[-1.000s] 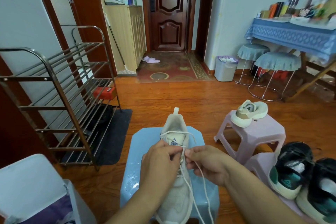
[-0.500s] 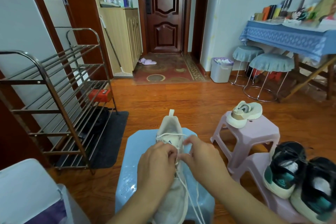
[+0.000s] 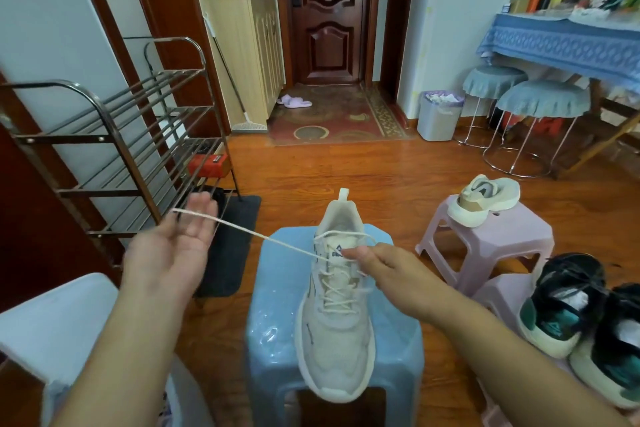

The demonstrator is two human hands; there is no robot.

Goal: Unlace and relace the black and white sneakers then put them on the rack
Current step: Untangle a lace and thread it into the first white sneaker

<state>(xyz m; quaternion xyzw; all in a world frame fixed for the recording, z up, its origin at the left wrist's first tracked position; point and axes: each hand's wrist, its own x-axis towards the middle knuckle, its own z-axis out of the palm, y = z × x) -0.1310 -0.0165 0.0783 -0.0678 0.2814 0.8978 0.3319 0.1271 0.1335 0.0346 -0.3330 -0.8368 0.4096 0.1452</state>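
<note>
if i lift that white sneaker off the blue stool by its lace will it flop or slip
Probably dangles: the lace looks thin and limp. The white sneaker seems light, soft mesh. Its toe overhangs the blue stool, so it may tip forward.

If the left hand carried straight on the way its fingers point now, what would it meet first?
Probably the metal shoe rack. The left hand, lace across its fingers, points up and away toward the rack's lower shelves; depth is unclear from this one view.

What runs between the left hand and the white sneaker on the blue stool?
In the head view, a taut white lace stretches from the left hand to the white sneaker near the right hand.
</note>
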